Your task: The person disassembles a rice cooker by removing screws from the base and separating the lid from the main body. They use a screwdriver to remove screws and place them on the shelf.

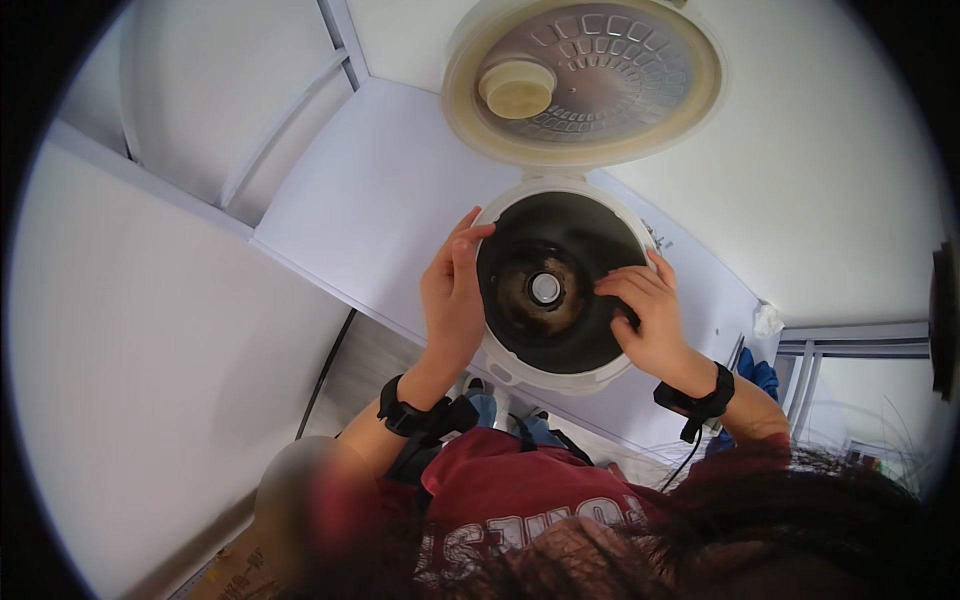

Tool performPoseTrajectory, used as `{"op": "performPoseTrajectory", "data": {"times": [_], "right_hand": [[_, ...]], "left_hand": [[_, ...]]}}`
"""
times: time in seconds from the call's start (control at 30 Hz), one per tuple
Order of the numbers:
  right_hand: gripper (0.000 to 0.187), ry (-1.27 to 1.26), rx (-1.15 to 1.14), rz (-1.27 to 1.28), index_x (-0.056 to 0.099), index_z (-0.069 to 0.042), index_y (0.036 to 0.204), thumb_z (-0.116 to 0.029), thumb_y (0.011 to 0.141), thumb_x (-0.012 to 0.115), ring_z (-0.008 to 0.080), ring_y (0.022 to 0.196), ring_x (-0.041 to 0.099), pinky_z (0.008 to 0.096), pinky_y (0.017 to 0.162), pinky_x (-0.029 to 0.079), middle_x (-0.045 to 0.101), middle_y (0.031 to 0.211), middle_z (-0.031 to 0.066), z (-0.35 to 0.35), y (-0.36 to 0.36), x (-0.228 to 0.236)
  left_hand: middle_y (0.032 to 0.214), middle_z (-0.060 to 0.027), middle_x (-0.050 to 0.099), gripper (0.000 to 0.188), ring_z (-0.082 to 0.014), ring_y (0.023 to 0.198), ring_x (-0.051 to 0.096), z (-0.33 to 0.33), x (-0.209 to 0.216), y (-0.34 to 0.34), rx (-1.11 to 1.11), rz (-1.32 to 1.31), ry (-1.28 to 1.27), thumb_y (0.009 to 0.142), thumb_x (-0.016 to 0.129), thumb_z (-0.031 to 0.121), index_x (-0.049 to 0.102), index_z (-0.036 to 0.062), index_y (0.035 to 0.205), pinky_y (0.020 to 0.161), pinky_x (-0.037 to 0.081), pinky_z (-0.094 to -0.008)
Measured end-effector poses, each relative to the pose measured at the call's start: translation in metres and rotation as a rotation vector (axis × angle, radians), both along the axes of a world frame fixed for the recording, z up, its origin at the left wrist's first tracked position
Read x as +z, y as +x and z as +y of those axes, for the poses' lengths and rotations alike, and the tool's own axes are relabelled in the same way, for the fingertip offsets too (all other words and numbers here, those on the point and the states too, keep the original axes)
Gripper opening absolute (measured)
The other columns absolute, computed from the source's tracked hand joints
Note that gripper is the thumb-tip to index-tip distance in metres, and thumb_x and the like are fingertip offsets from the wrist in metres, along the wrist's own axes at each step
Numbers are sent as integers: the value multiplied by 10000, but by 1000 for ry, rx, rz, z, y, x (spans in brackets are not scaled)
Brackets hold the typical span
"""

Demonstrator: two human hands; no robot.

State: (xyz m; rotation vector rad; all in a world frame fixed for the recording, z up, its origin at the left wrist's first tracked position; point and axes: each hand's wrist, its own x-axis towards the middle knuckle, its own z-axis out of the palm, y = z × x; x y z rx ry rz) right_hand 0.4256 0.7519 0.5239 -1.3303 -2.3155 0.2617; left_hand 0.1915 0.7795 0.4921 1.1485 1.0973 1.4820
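A white rice cooker (503,368) stands with its lid (620,80) raised behind it. The lid's inside is metal with a ring of embossed shapes and a round cream cap (517,90). No inner pot sits in the dark cavity (560,220); a round silver-centred sensor (545,288) and brown-stained heating plate (518,318) show at its bottom. My left hand (455,295) grips the left rim, fingertips curled over it. My right hand (648,310) reaches over the right rim, its fingers apart and pointing into the cavity, with nothing visible in them.
The cooker stands on a white table (370,190) against white walls. A dark cable (325,375) hangs at the left below the table edge. At the right are a crumpled white tissue (768,320) and blue cloth (758,375). Black straps circle both my wrists.
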Motion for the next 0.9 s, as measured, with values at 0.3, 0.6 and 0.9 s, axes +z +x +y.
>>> {"op": "performPoseTrajectory", "data": {"times": [0.3,0.6,0.9], "right_hand": [[341,-1,8,-19,630,-73,904,32,598,523,247,957,606,486,1084,264,644,887,63,0,-2,4],[423,9,9,-7,593,-58,1045,23,632,544,270,1050,564,478,1071,294,591,1062,114,-3,1,6],[792,67,-123,417,264,-76,1446,-13,756,647,325,1270,402,431,1029,376,238,1469,180,34,30,40]], "left_hand": [[1351,-206,509,422,-227,1202,510,0,0,-1,5,-28,12,1029,376,286,618,-57,1075,1046,360,-331],[1318,-177,536,382,-208,1219,481,-1,-6,0,11,-85,15,1030,381,282,546,-27,1183,1039,338,-314],[1513,-130,220,527,-242,1376,297,26,42,-26,-37,-138,3,1029,330,353,236,32,1436,1114,243,-359]]}}
